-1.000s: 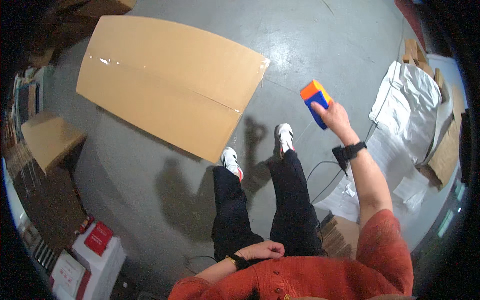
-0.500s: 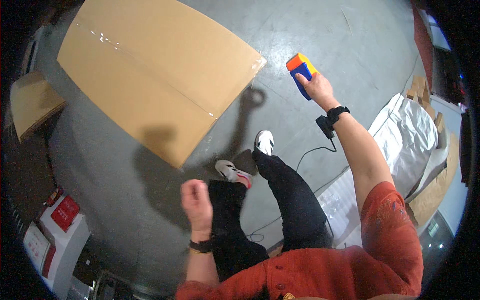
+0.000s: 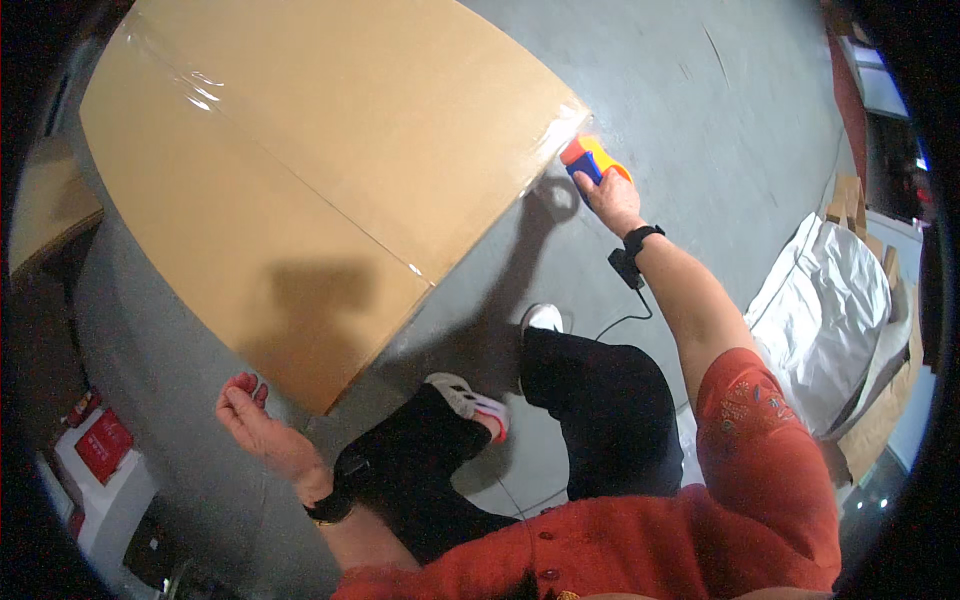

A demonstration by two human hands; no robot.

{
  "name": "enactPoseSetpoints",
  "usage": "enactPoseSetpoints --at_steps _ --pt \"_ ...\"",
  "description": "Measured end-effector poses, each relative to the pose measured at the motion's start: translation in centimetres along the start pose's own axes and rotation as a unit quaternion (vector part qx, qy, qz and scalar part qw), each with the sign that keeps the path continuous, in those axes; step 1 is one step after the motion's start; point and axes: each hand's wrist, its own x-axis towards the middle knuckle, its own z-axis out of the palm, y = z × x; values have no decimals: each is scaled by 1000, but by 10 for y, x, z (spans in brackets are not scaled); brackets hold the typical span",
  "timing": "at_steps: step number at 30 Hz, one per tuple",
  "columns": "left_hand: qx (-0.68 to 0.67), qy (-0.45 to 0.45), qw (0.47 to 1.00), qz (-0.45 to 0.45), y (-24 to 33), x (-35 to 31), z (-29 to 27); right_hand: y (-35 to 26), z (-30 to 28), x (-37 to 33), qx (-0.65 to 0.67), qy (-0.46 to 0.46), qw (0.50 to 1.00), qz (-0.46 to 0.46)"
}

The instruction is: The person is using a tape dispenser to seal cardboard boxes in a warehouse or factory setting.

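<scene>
A large flat-topped cardboard box (image 3: 330, 150) fills the upper left, with a seam along its top and shiny clear tape at the ends. My right hand (image 3: 612, 198) is wrapped round a blue, yellow and orange tape dispenser (image 3: 588, 165), its orange end close by the box's right corner; I cannot tell whether they touch. Beside the nearest corner of the box is my left hand (image 3: 255, 420), loosely curled, fingers partly apart and nothing in them.
White crumpled sheeting (image 3: 825, 320) and brown cardboard (image 3: 880, 420) lie at the right. Another cardboard piece (image 3: 50, 200) is at the far left, above a white stand with a red box (image 3: 104, 447). A black cable (image 3: 625, 322) hangs from my right wrist.
My right hand has brought the tape dispenser down and left, close to the box corner. My left hand has swung left toward the near corner. The box appears larger and nearer in view.
</scene>
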Motion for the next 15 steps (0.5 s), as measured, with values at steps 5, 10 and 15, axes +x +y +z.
enactPoseSetpoints --at_steps 5,10,15 --pt "-110 -4 994 -10 -27 26 9 8 43 25 -47 34 997 -45" --pt "-56 -60 996 -17 -34 48 4 6 59 43 -27 12 998 -57" --pt "-143 -101 984 -43 -42 62 0 1 80 54 -24 19 999 -37"
